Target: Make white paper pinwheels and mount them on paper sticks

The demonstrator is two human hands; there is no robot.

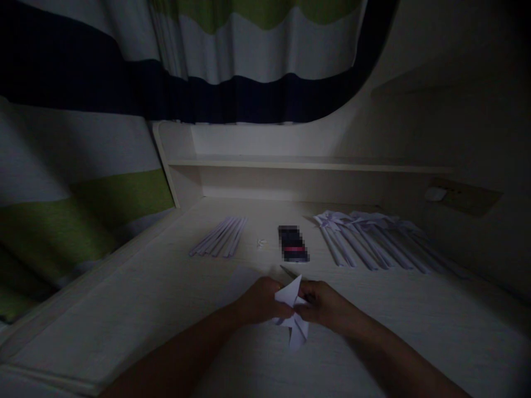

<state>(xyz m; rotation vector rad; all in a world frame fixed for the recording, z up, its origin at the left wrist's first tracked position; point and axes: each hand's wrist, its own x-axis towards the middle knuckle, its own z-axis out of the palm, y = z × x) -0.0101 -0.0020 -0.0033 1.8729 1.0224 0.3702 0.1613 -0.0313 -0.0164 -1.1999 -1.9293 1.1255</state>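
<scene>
A white folded-paper pinwheel (295,318) is between my two hands, low over the near part of the table. My left hand (263,299) grips its left side, with the fingers closed. On the other side, my right hand (321,303) pinches near its centre; whether something small is also in those fingers is hidden. A thin dark pointed thing (287,271) sticks out just beyond the hands, and its other end is hidden. Partly under my left forearm, a flat white paper sheet (238,282) lies on the table.
Several rolled paper sticks (219,236) lie at the left. Several finished paper pinwheels on sticks (365,240) lie in a row at the right. Between them are a blurred-out phone-like object (293,243) and a small whitish item (261,243). A shelf (290,163) and curtain (257,55) stand behind.
</scene>
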